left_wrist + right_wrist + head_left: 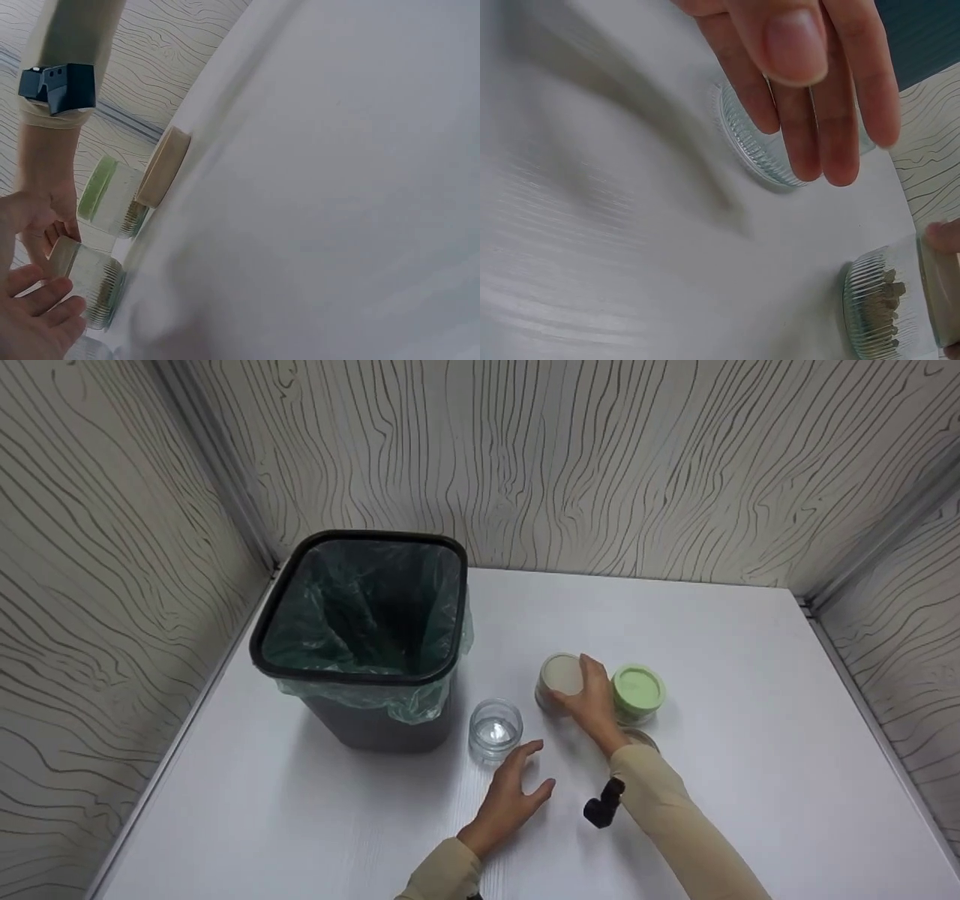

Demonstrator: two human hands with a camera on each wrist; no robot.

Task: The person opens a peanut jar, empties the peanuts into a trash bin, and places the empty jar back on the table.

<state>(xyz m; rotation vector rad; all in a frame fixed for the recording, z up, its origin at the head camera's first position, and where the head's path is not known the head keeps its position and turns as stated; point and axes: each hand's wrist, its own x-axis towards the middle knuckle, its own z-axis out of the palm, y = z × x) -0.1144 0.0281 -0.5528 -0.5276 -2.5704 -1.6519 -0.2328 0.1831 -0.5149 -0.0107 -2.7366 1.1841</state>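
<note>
My right hand (589, 701) spans the beige lid (564, 671) of a ribbed glass jar (97, 289), thumb on one side and fingers on the other. Brownish bits (883, 307) show inside this jar, which stands upright on the table. Lower left of it, my left hand (512, 791) is held with thumb and fingers spread, holding nothing. Just beyond its fingertips stands a clear glass jar (495, 727) without a lid. To the right of my right hand is a jar with a green lid (637, 688). A loose beige lid (163, 166) lies beside it, partly hidden by my right wrist in the head view.
A dark bin (390, 735) with a black rim and a green plastic liner (300, 637) stands at the back left of the white table (750, 720). Wood-grain patterned panels (525, 465) enclose the table at the back and both sides.
</note>
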